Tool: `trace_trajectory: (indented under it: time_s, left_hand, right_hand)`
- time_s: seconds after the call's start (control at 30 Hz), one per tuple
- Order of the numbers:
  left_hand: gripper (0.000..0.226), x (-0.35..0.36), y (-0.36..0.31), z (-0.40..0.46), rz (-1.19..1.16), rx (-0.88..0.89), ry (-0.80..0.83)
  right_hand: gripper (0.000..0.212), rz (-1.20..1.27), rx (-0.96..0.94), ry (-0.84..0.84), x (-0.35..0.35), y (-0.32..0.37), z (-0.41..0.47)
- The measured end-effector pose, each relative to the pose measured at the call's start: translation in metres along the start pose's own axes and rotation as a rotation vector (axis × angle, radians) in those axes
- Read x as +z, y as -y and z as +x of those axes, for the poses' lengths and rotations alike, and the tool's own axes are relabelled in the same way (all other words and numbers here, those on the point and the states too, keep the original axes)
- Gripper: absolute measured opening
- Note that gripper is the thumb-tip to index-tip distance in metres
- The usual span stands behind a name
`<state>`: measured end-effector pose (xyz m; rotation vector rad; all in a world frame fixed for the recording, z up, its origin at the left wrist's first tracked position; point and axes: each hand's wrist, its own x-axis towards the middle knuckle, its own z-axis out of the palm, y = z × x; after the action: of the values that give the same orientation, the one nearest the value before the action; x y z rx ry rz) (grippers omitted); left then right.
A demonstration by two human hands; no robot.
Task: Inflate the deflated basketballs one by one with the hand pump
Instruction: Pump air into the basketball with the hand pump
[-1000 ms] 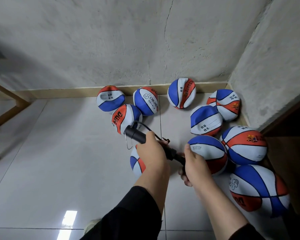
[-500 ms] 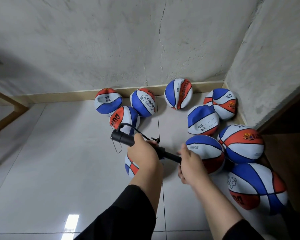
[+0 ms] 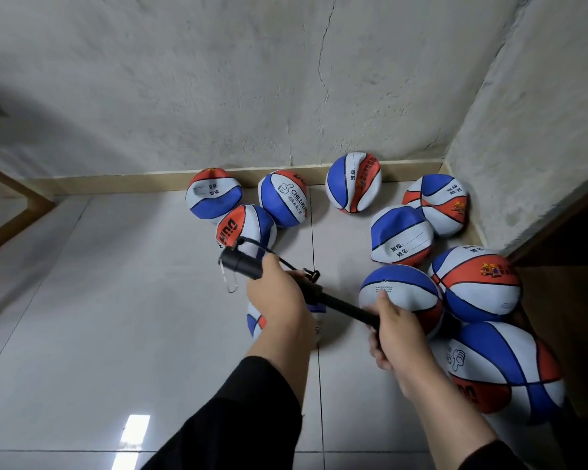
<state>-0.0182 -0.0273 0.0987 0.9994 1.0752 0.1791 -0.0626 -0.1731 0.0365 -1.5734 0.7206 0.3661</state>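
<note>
Left hand point(image 3: 279, 300): is being kept wrapped round the hand pump point(image 3: 248, 266) barrel.
Right hand point(image 3: 396, 330): is being kept clenched on the pump's handle end (rod point(image 3: 345, 307) drawn out).
Basketball point(image 3: 257, 322): is being hidden beneath the pump.

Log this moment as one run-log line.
left hand: grips pump barrel | right hand: grips handle end, rod extended | small ball under left hand | other balls along the walls
</note>
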Motion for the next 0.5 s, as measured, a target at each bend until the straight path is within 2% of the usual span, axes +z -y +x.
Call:
trace_trajectory:
  time_s: [0.1,0.23,0.37,0.5]
  left_hand:
    - [0.018,-0.003,-0.006,0.016,-0.036,0.038,-0.007]
    - [0.018,0.0,-0.001,0.012,-0.036,0.032,-0.025]
    - [0.032,0.0,0.003,-0.003,0.044,0.039,-0.034]
    - [0.039,0.0,0.012,-0.011,0.078,0.061,-0.015]
  right_hand:
    - [0.058,-0.011,0.011,-0.021,-0.013,-0.01,0.003]
    - [0.051,0.01,0.002,-0.026,-0.002,-0.003,0.003]
    - [0.046,-0.011,-0.035,0.047,0.019,0.008,-0.001]
    - [0.054,-0.072,-0.066,0.071,0.045,0.006,-0.004]
